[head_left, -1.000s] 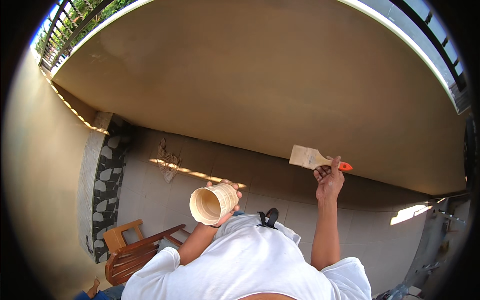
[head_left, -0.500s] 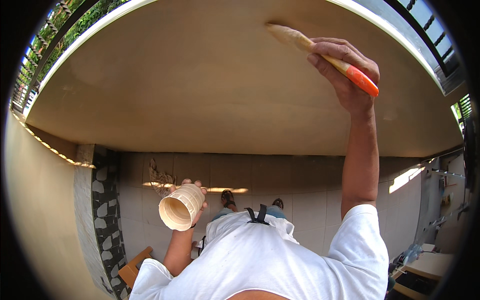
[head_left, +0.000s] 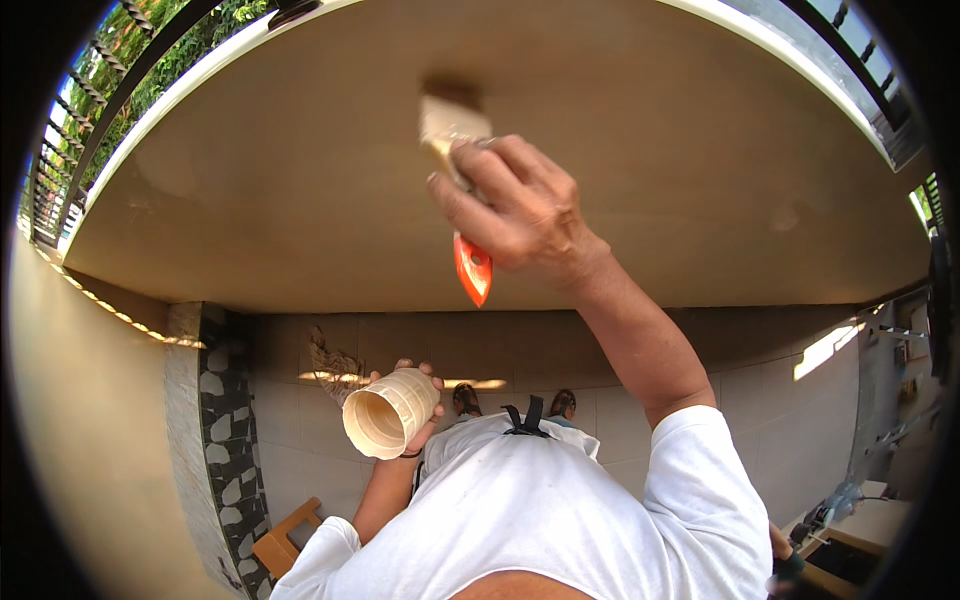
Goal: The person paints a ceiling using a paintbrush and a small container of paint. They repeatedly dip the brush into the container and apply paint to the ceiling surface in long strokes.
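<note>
Orange-ended brush (head_left: 452, 122) in pinching grip of right hand (head_left: 524, 208), cream cup (head_left: 400, 408) in curled grip of left hand (head_left: 425, 432).

Daylight enters past the railing (head_left: 180, 30); sunlit streaks cross the shaded floor (head_left: 650, 430), the brush (head_left: 455, 118) blurs slightly, black rings the bent edges.

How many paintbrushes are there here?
1: the paintbrush, held in the right hand at the brown wall. Others may be hidden among the clutter at lower right.
</note>
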A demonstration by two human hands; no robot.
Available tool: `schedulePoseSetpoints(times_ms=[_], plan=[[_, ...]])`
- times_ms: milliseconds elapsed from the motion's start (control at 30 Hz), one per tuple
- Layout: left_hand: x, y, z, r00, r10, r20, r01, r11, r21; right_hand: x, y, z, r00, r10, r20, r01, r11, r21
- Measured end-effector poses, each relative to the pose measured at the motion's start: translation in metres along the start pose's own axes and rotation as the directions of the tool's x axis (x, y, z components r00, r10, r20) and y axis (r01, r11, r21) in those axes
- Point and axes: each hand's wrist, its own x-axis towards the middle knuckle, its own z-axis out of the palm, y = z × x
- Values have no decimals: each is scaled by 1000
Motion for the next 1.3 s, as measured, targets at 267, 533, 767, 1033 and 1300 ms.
schedulePoseSetpoints(times_ms=[267, 533, 767, 1033, 1300], plan=[[-1, -1, 1, 1000, -30, 1, 30, 1000, -2, 3, 105, -110, 802, 572, -171, -531, 814, 235], [-1, -8, 1, 1000, -26, -15, 25, 999, -29, 0, 76, -98, 976, 133, -173, -194, 892, -409], [8, -4, 10, 999, -37, 19, 37, 999, 6, -20, 42, -69, 964, 260, 59, -266, 927, 263], [0, -13, -4, 1000, 13, 8, -12, 999, -42, -12, 134, -163, 790, 335, -513, -485, 853, -191], [3, -9, -3, 1000, 0, -5, -1, 997, -71, -19, -56, 35, 996, 79, 46, -89, 959, 271]])
